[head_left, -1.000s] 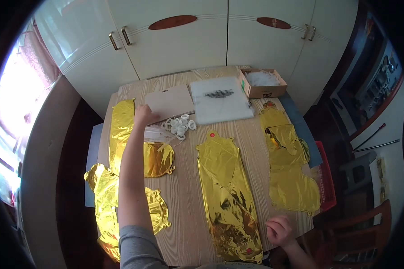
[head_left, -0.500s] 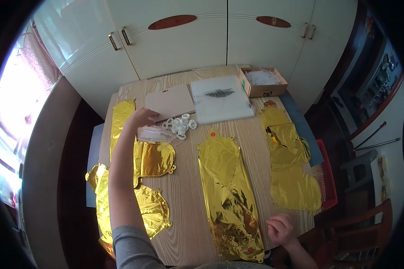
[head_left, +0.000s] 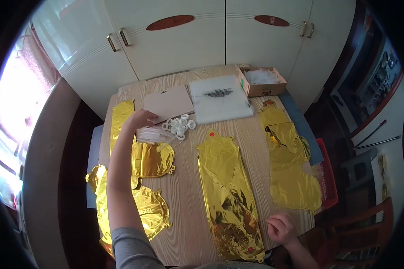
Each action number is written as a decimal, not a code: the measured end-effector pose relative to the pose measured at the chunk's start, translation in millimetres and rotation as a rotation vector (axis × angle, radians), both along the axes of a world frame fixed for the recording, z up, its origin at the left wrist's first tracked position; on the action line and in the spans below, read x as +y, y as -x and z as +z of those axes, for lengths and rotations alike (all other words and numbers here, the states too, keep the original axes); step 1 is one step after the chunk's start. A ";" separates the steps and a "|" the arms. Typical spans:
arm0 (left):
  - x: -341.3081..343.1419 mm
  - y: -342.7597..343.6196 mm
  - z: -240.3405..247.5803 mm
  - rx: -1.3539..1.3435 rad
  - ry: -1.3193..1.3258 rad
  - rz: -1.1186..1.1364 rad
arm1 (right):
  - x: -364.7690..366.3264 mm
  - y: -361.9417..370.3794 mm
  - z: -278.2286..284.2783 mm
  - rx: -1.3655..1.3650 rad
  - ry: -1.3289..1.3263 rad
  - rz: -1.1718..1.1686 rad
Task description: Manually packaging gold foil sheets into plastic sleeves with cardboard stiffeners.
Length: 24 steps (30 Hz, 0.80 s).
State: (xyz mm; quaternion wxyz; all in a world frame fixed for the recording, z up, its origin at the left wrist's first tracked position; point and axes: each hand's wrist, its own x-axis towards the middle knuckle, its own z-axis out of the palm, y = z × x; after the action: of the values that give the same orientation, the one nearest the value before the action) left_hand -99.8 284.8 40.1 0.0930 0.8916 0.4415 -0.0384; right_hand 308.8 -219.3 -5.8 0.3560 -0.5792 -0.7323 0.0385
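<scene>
My left hand [head_left: 143,118] reaches to the far left of the table, over the near corner of a stack of beige cardboard sheets [head_left: 168,102] and a bundle of thin white plastic straws [head_left: 151,134]. Its fingers are bent together, and their tips are hidden from me. A pile of white plastic rings [head_left: 179,125] lies just right of it. My right hand [head_left: 282,227] rests loosely closed at the near right edge, with nothing visible in it. Between my arms lies a long flat gold foil balloon [head_left: 224,179] with small tabs at its corners.
More flat gold foil balloons lie under my left arm [head_left: 155,159] and along the right side [head_left: 294,184]. At the back are a stack of clear plastic bags [head_left: 220,105] and an open cardboard box [head_left: 267,92]. A red basket [head_left: 328,179] and wooden chair [head_left: 386,215] stand right.
The whole view has shifted very slightly. My left hand stays by the straws and cardboard with hardly any movement; my right hand stays where it was.
</scene>
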 end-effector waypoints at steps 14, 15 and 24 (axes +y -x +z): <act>-2.5 -1.2 -18.0 0.241 -0.326 -0.139 | 2.7 1.4 4.2 -0.002 -0.001 0.012; -10.8 -8.9 -17.0 0.259 -0.374 -0.164 | 1.6 1.3 4.3 -0.005 -0.003 0.001; -52.4 4.4 19.3 -0.128 -0.750 -0.003 | -2.4 0.9 8.6 0.064 -0.024 0.007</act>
State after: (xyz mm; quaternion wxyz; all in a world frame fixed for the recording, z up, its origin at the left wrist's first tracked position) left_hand -104.1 232.3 59.4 -0.2125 0.8650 0.4167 0.1815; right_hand 307.9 -221.7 2.8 0.3860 -0.5707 -0.7230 0.0494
